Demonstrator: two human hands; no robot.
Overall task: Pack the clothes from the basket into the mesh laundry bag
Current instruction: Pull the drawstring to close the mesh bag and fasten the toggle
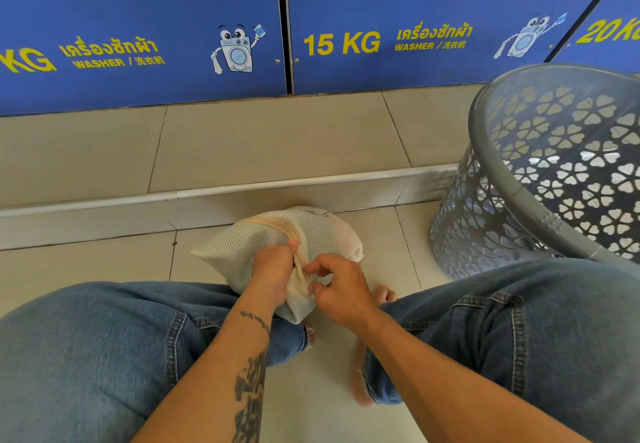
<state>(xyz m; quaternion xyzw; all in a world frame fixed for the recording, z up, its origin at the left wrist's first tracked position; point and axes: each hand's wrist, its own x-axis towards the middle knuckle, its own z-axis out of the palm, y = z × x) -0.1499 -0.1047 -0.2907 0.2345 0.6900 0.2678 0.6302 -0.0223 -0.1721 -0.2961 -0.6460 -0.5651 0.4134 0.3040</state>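
- The white, bulging mesh laundry bag [277, 255] lies on the pale tiled floor [346, 390] at the middle of the view, between the person's knees, just short of the low step.
- Its long axis runs from about 5 o'clock, the end nearest the person, up toward 11 o'clock; the cream zipper seam curves along its top and down to the near end, where the hands meet.
- It looks soft, light and floppy, filled with cloth, so it should squash and slide under a pull; my guess is it is best held by pinching the fabric right beside the zipper, not the loose mesh.
- The left hand [273, 274] is closed on the bag's near end, thumb up on the seam, gripping mesh and bracing it.
- The right hand [341, 286] touches the same seam from 3 o'clock, thumb and forefinger pinched together on something small, likely the zipper pull; too small to be sure.
- Judged from this, the packing is nearly done and the closing is under way.
- The grey plastic basket with flower-shaped cut-outs [554, 172] stands tilted at 2 o'clock, well apart from the bag; no clothes show inside.
- Blue washer panels [138, 47] line the back at 12 o'clock.
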